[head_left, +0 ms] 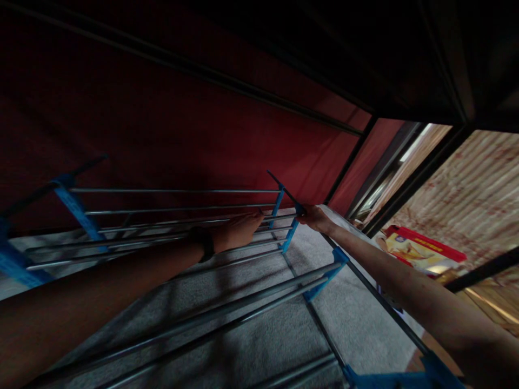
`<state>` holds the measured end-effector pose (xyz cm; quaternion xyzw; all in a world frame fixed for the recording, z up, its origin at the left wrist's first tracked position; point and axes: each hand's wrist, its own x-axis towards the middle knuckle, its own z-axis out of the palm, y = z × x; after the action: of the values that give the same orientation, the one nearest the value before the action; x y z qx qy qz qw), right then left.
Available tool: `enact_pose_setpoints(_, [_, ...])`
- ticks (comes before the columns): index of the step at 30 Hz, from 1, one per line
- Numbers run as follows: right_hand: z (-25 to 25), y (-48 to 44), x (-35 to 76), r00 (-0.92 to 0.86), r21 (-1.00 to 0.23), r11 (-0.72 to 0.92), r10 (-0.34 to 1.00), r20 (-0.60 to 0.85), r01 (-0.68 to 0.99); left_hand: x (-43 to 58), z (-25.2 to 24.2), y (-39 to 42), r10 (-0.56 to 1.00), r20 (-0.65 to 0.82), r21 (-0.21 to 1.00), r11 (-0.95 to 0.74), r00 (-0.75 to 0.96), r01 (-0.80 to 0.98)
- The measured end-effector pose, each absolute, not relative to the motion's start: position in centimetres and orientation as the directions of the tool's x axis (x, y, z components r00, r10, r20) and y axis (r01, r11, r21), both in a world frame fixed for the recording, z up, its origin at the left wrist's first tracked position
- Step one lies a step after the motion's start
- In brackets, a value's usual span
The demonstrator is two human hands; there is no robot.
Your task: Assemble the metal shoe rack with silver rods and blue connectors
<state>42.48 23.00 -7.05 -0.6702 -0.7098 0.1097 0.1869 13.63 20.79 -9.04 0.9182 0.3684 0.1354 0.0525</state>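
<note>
A shoe rack of metal tubes (pixel 243 294) and blue plastic brackets (pixel 290 236) lies ahead of me over a grey carpet-like surface. My left hand (pixel 240 231), a dark band at its wrist, is closed over a tube near the far end; its fingertips are partly hidden. Just beyond it, my right hand (pixel 317 219) grips the rack at a far-end blue connector (pixel 299 209), where a tube meets the dark upright pole. Its fingers are mostly out of sight behind the joint.
A dark red wall (pixel 182 124) runs behind the rack. Black frame bars (pixel 421 175) cross overhead and at the right. Past them are a patterned curtain (pixel 478 189) and a red-and-yellow package (pixel 424 251). More blue brackets (pixel 77 210) stand at the left.
</note>
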Motion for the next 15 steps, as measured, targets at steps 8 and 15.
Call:
enact_pose_setpoints(8, [-6.6,22.7,42.0,-0.028,-0.365,0.068,0.993,0.115,0.928,23.6,-7.2,21.6,0.691,0.234,0.282,-0.721,0.684,0.633])
enact_pose_setpoints(15, [-6.4,22.7,42.2,-0.052,-0.355,0.093,0.991,0.124,0.930,26.3,-7.3,23.4,0.795,0.271,0.278,-0.605,0.543,0.746])
